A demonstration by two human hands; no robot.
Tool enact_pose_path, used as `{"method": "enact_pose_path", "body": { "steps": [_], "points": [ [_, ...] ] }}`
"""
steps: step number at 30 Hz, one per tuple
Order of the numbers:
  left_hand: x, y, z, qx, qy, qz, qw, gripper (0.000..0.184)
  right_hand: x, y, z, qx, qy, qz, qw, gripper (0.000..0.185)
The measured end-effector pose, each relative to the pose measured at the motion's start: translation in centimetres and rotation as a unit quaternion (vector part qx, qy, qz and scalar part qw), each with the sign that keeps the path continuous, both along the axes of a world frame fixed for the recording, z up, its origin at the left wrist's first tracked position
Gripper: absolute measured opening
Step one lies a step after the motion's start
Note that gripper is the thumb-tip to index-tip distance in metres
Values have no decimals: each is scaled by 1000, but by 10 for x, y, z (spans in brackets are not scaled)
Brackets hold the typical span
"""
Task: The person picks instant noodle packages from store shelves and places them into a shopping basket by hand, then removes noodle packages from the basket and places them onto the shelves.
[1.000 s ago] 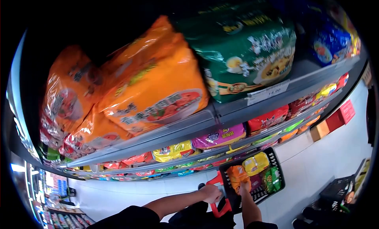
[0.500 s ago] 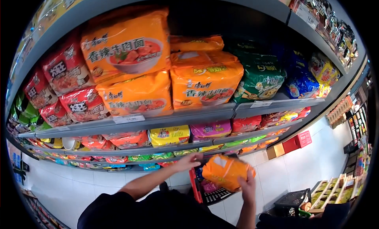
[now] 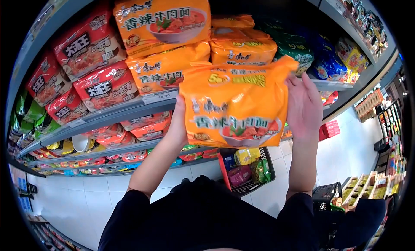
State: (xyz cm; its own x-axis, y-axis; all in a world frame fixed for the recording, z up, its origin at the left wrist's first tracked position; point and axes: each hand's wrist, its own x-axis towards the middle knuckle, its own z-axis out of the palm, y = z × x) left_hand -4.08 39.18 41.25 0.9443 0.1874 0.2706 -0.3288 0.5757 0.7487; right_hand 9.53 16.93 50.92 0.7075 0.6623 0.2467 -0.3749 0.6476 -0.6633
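Observation:
An orange instant noodle multipack (image 3: 235, 106) is held up between my two hands at shelf height, its printed front towards me. My left hand (image 3: 178, 125) grips its left side, with the fingers mostly hidden behind it. Against its right edge my right hand (image 3: 304, 106) presses with the fingers pointing up. Just behind it on the shelf, matching orange noodle packs (image 3: 166, 24) are stacked. Below hangs or stands a black shopping basket (image 3: 255, 188) with a red edge, holding several colourful packs; its support is not visible.
Red noodle packs (image 3: 88, 43) fill the shelf to the left, green packs (image 3: 294, 47) and blue packs (image 3: 328, 69) to the right. The shelf edge (image 3: 125, 106) runs behind my left arm. On the floor at right are a red box (image 3: 332, 128) and another black basket (image 3: 326, 195).
The orange noodle pack has risen from above the basket to in front of the shelf and turned its front to me. My left hand has joined the right in holding it.

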Motion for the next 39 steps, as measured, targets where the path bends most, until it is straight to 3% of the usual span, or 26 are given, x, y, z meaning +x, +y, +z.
{"method": "enact_pose_path", "body": {
  "steps": [2,7,8,10,11,13,15,19,20,22,23,26,29,35,39],
  "points": [
    [-8,4,10,-88,77,-16,993,77,-10,12,6,-17,17,2,1000,41],
    [-25,-4,6,-149,107,-5,983,72,-13,4,-9,-31,-19,6,999,49],
    [-29,-5,4,-144,108,-2,984,71,-6,-5,-19,-61,-94,-4,994,56],
    [-35,-8,-2,-139,98,1,985,69,-15,-17,-32,-198,-231,-170,937,58],
    [-39,-12,2,-133,106,5,985,68,-22,-24,-40,-261,-294,-252,884,58],
    [-41,-15,-4,-135,71,10,988,64,-26,-47,-83,-318,-498,-293,752,57],
    [-36,-16,-6,-80,24,51,995,72,-72,-27,-77,-290,-382,-264,837,46],
    [-25,-28,41,69,-51,100,991,93,-52,-30,-73,-370,-258,-157,879,39],
    [-16,-26,52,131,-86,109,982,98,-37,-33,-73,-368,-296,-229,851,37],
    [12,-9,77,305,-181,156,922,105,-10,-8,-47,-251,-358,-390,810,38],
    [27,-2,93,351,-235,165,891,102,17,-1,-50,-156,-362,-409,823,40],
    [39,4,110,437,-201,247,841,88,67,16,-34,-124,-353,-420,827,49],
    [48,2,92,435,-213,292,825,75,92,40,-30,-125,-456,-490,733,48],
    [55,7,89,513,-202,310,775,67,111,71,-1,-43,-343,-381,857,53],
    [66,10,103,531,-196,293,771,61,140,80,10,-86,-380,-387,835,52]
  ]
}}
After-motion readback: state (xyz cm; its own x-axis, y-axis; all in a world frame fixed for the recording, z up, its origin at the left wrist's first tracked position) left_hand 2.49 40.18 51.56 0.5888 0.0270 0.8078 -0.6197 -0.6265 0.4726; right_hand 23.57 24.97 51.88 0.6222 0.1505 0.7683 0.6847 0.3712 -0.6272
